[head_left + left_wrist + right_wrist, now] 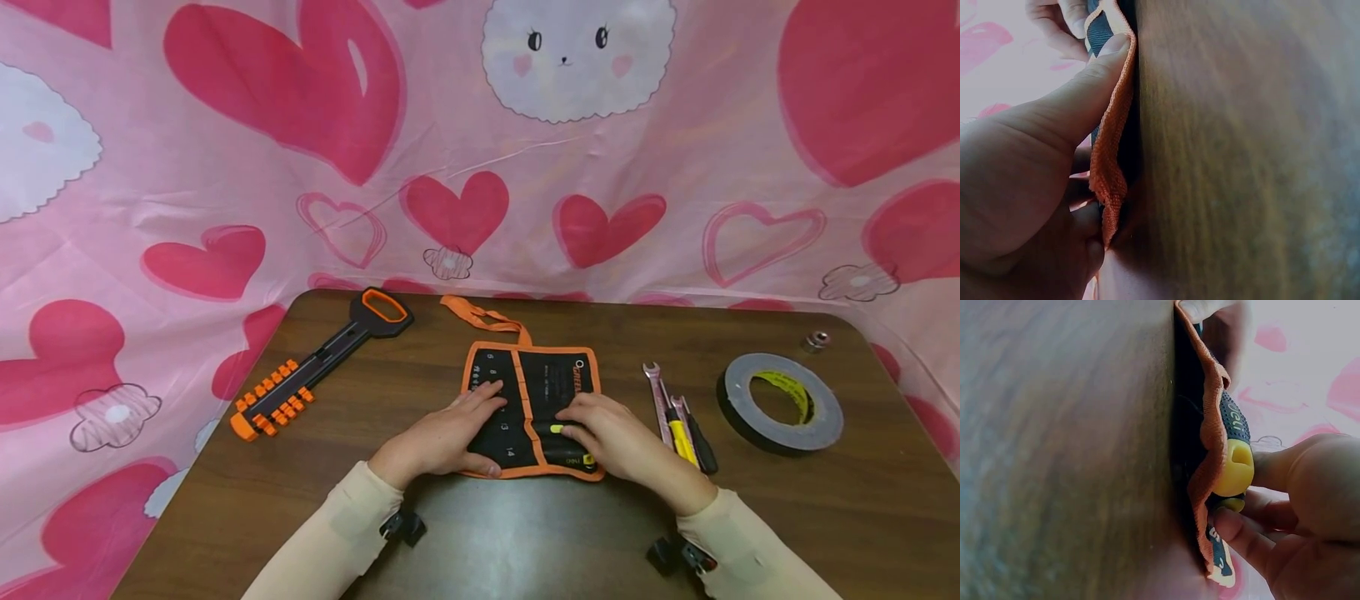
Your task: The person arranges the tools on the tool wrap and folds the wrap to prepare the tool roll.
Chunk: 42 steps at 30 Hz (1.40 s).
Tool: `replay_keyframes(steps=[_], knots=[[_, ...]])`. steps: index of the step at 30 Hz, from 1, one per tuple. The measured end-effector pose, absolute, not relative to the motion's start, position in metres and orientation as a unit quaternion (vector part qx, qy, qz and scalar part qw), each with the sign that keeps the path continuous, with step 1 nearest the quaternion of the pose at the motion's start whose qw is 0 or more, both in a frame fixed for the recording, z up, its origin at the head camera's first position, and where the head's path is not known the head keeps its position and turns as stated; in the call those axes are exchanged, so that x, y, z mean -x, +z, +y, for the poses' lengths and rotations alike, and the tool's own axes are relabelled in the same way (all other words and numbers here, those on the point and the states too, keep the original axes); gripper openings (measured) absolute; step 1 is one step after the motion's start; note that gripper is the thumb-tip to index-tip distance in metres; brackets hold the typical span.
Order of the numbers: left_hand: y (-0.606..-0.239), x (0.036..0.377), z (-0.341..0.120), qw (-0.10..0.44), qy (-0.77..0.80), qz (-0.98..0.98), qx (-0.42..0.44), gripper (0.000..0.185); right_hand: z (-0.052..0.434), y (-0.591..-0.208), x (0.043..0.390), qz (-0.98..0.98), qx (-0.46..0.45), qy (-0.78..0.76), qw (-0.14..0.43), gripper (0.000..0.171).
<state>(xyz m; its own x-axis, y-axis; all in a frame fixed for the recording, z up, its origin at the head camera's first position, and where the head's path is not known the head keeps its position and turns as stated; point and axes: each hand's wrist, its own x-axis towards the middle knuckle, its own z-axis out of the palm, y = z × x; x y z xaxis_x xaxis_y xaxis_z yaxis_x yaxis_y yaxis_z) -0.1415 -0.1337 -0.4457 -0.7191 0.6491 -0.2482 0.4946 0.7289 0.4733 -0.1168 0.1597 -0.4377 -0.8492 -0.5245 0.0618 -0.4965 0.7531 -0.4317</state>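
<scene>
A black tool pouch (pixel 551 379) with orange trim and numbered pockets lies spread on the table. My left hand (pixel 461 429) rests on its left half, fingers extended; in the left wrist view the thumb (pixel 1088 84) presses the orange edge. Two black-and-yellow handled screwdrivers lie across the right half, blades hidden in the pouch. The nearer screwdriver (pixel 1238 465) has a yellow end with a hole. My right hand (pixel 618 437) pinches the other screwdriver (pixel 557 428), mostly covered by the fingers, whose yellow end shows beside the fingertips in the right wrist view.
Right of the pouch lie wrenches (pixel 655 392), a yellow screwdriver (pixel 681 437) and a black-handled tool (pixel 702 446). Farther right are a tape roll (pixel 821 404) and a small metal socket (pixel 816 340). A black-and-orange rack (pixel 322 362) lies left; an orange strap (pixel 480 315) extends behind the pouch.
</scene>
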Motion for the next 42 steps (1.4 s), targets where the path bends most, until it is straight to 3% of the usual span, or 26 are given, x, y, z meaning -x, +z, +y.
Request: replay_keyframes(steps=[24,42], knots=[[-0.444,0.142,-0.133,0.206,0.195,0.905,-0.318,0.098,0.166,-0.440,0.120,0.933,0.187,-0.296,0.080,0.020],[-0.449,0.144,-0.137,0.203,0.205,0.899,-0.329,0.097,0.173,-0.443,0.119,0.923,0.202,-0.318,0.084,0.027]])
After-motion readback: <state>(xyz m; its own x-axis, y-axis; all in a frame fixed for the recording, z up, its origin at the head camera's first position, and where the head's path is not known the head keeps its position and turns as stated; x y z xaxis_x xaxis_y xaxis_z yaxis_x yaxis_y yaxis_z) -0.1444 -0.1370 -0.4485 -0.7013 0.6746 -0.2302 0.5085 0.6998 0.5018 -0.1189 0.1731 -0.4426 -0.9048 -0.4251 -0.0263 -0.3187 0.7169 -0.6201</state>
